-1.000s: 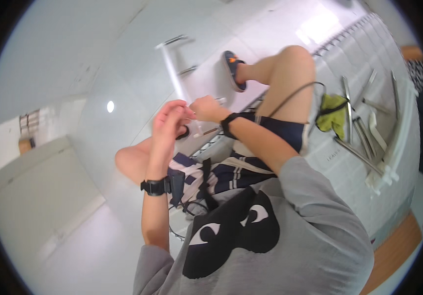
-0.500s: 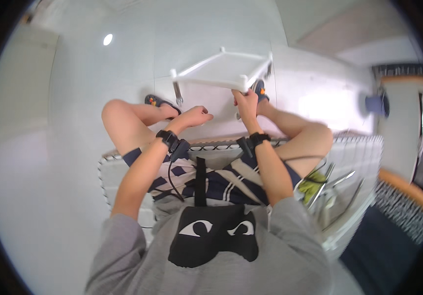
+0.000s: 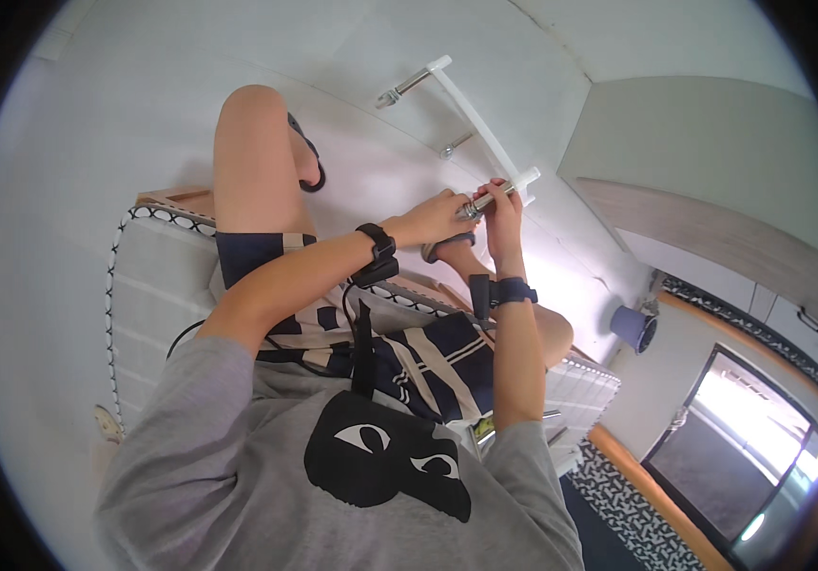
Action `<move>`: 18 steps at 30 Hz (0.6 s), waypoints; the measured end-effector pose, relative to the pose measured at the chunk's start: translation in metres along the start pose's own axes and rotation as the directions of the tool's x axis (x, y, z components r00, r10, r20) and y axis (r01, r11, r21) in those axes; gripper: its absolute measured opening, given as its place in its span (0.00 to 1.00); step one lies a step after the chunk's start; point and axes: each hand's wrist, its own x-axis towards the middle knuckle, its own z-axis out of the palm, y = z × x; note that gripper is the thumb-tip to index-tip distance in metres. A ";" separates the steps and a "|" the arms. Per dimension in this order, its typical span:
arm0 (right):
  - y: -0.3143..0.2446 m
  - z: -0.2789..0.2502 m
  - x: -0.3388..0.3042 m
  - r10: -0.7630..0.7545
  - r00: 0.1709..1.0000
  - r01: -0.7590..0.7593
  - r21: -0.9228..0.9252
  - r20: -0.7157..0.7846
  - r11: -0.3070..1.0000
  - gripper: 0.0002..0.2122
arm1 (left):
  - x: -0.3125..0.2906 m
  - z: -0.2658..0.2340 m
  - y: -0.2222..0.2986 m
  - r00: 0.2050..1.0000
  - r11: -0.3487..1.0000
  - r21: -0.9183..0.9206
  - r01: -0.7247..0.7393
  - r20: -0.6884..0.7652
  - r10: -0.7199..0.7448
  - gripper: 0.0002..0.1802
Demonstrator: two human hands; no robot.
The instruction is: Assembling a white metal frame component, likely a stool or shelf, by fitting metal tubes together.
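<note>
Here, clamping the near metal leg [image 3: 481, 203] of a white shelf [image 3: 478, 125] between the fingers of the right hand [image 3: 505, 217], close to the shelf's corner. Meeting that leg's free end with the left hand [image 3: 431, 220]; cannot tell whether pinching or only touching. As for the shelf, stretching edge-on away beyond the fingers, up and leftward, with two further legs [image 3: 409, 86] well apart from them. Nearer the body than the fingers, wearing a grey shirt [image 3: 228, 447] printed with a black shape [image 3: 357, 474] and two white eyes.

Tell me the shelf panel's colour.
White: the shelf panel shows best in the head view.
</note>
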 end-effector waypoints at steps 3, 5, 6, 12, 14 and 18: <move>0.009 0.020 0.002 0.019 1.000 -0.018 0.033 -0.004 0.999 0.13 | 0.012 -0.004 -0.009 0.994 0.992 0.092 -0.085 -0.053 0.091 0.28; 0.022 0.029 -0.002 0.039 0.999 -0.037 0.043 -0.028 0.998 0.12 | 0.007 -0.010 0.003 0.996 0.997 0.073 0.029 -0.085 -0.023 0.27; 0.027 0.034 -0.002 0.057 0.997 -0.052 0.070 -0.058 0.996 0.12 | 0.007 -0.005 -0.007 0.981 0.994 0.111 -0.025 -0.189 0.046 0.27; 0.020 0.039 0.010 -0.201 0.978 0.164 -0.382 -0.057 0.909 0.10 | -0.012 -0.037 0.005 0.982 0.898 0.437 0.047 -0.182 0.037 0.23; 0.015 0.036 0.016 -0.213 0.977 0.197 -0.375 0.000 0.906 0.09 | -0.013 -0.055 0.003 0.964 0.889 0.421 0.182 -0.253 -0.078 0.21; 0.019 0.040 0.007 -0.179 0.978 0.197 -0.756 0.108 0.624 0.08 | -0.008 -0.090 -0.006 0.836 0.925 0.253 0.284 -0.537 -0.110 0.30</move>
